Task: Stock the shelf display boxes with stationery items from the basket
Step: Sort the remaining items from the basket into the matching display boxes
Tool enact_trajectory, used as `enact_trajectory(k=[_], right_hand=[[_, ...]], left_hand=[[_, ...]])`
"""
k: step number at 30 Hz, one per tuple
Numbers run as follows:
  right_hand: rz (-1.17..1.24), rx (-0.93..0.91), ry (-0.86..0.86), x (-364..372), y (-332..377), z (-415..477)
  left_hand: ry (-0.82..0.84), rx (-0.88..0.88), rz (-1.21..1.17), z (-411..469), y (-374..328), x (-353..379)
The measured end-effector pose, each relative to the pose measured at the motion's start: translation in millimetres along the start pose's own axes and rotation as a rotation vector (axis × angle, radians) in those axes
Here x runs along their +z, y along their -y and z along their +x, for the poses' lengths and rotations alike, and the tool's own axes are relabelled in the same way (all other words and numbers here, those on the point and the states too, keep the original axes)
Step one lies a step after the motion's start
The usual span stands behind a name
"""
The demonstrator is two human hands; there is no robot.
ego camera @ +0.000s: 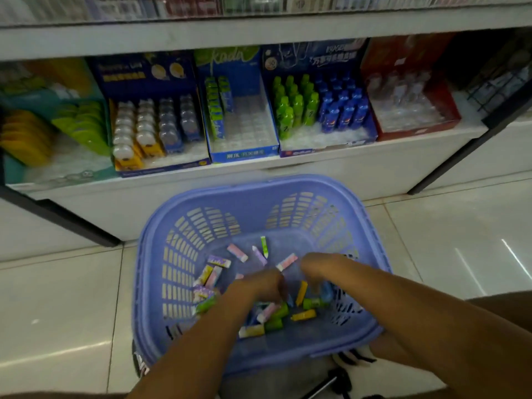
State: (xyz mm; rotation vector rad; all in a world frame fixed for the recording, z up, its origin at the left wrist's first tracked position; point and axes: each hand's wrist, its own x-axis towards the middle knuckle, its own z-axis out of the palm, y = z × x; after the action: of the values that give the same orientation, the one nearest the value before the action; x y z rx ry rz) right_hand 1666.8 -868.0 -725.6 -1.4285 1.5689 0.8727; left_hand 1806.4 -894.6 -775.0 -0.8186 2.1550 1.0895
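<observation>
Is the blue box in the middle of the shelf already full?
No, the blue box holds green packs only at its left; the rest is empty.

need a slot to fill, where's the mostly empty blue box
Head view: the blue box sits mid-shelf above the basket, between the round-case box on its left and the bottle box on its right.

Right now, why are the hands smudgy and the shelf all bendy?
Head view: the left hand and right hand are smeared by motion blur in the basket; the wide-angle lens bows the shelf edge; the light is dim, with glare streaks on the floor tiles.
</observation>
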Motion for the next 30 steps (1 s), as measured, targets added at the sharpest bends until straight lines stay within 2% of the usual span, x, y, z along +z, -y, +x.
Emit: enact_trajectory(k=[2,4,8,12,15,18,23,26,30], right_hand=[[-0.146,0.011,0.114,13.2,-4.9,14.4],[-0.251,-0.025,0.12,20.3,-4.6,25.9],[-0.356,-0.027,0.136,31.6,-3.2,42.4],[-0.309,-0.042,-0.036,47.8,-7.1,54.9],[-0.27,-0.077,-0.04,50.2,-6.6,58.7],[-0.047,-0.079,-0.079,38.8,-7.5,62.4],[0.328,-0.079,-0.165,3.6,-2.0,56.9],[0.53,-0.105,-0.193,-8.8,-5.1,52.3],[0.612,-0.157,-0.194,-16.3,-12.1,43.9]], left_hand=[[0.156,0.002,0.027,8.5,3.3,18.8],[0.239,0.011,0.108,14.7,4.8,26.7],[0.122,0.026,0.065,17.3,14.8,21.3],[-0.012,-0.004,-0.031,12.6,34.2,0.8],[-0.117,-0.08,-0.017,6.6,56.7,-8.3],[-0.038,-0.221,0.075,-1.6,78.3,-9.2],[0.123,-0.303,0.205,-12.5,89.3,0.1],[0.135,-0.29,0.277,-18.1,86.4,4.4],[0.154,-0.202,0.468,-21.8,80.3,9.3]])
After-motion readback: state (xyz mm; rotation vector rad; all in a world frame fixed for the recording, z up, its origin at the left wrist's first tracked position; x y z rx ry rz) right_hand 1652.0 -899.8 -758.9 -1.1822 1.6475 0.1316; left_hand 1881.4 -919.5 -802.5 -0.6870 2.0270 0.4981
